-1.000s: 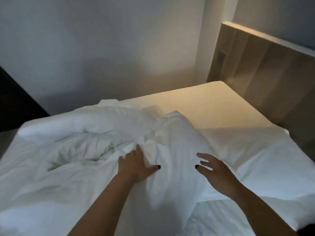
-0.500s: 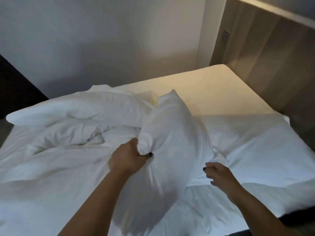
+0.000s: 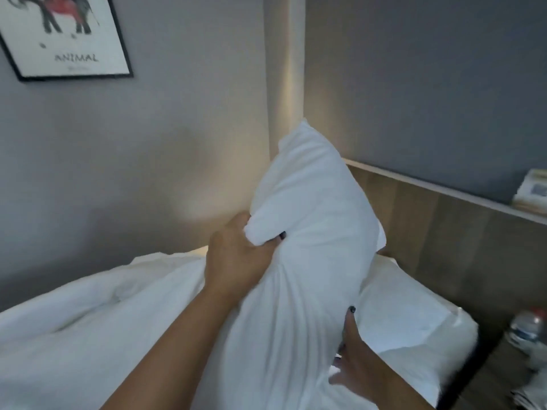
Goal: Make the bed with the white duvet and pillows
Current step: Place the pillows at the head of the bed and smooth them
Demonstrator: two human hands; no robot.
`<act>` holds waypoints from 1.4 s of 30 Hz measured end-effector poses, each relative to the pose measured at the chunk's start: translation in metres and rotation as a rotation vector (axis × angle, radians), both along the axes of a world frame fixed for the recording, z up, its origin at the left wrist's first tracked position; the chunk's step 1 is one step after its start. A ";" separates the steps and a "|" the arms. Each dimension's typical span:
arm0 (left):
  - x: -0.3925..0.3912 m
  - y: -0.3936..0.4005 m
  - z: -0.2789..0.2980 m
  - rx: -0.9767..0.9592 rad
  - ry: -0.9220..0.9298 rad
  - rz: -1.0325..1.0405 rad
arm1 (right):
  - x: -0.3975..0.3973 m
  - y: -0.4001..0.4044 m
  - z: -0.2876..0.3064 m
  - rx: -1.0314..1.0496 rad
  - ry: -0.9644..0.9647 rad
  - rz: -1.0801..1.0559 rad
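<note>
A white pillow (image 3: 307,232) stands lifted on end in front of me, above the bed. My left hand (image 3: 236,258) pinches a fold on its left side. Lower down, my right hand (image 3: 358,359) presses against its right edge with fingers around it. A second white pillow (image 3: 414,321) lies flat on the mattress by the headboard, to the right. The rumpled white duvet (image 3: 97,321) is heaped on the left part of the bed.
A wooden headboard (image 3: 444,247) with a ledge runs along the right. On that ledge lies a stack of papers (image 3: 532,190). A water bottle (image 3: 529,329) stands on a bedside surface at the lower right. A framed animal picture (image 3: 65,37) hangs on the grey wall.
Both hands closed on the pillow and raised it from the bed to an upright position in front of me. The view tilted upward toward the wall.
</note>
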State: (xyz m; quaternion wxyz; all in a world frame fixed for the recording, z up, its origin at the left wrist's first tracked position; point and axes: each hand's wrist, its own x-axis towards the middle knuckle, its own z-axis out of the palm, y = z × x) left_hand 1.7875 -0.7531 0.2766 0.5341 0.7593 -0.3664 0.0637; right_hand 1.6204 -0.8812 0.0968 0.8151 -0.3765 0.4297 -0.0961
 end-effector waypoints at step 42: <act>-0.608 -0.203 0.198 -0.817 0.512 -0.994 | -0.661 0.045 0.421 -1.263 0.189 -0.951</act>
